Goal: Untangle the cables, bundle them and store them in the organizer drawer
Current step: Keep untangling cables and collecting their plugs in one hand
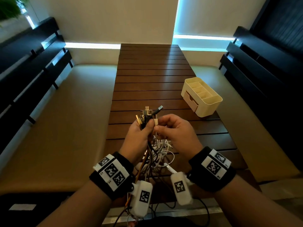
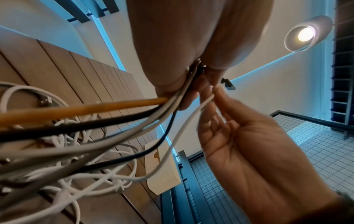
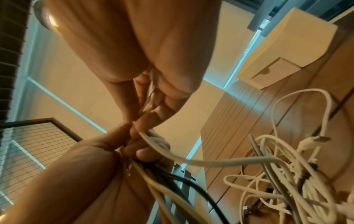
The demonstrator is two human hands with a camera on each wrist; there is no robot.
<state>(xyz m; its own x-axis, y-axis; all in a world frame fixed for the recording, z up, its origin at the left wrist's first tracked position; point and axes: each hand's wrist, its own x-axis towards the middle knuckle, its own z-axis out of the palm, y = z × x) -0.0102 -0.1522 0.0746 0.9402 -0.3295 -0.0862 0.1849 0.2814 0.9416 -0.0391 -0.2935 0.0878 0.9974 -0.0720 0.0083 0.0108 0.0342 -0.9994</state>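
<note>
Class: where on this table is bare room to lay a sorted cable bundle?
Free: the table slats beyond the hands, left of the organizer. Crowded: the near end, where tangled cables lie below both hands.

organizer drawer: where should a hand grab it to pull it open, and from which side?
Take the drawer at the notch cut into the top edge of its front; that looks like the only finger hold. Come from the table's centre side, since the front faces left in the head view, with bare table before it. The organizer looks light, so steadying it may help. Both hands are busy with cables.
</note>
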